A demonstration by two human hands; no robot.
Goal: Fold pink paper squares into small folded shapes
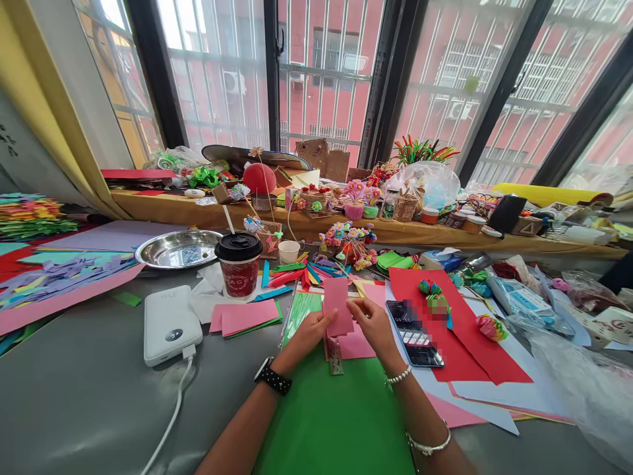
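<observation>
Both hands pinch a small pink paper piece (338,305) upright between them: left hand (307,332) closed on its left edge, right hand (373,324) on its right. Below lies green card (336,422); a phone (413,333) sits just right of the right hand's grip on the worktop (89,396).

cup (239,265) behind power bank (169,324), phone (414,334) right

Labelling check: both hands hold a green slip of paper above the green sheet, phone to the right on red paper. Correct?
Not quite. In the head view the slip of paper between the left hand and right hand is pink, not green. The green sheet and the phone on the red paper are as stated.
</observation>
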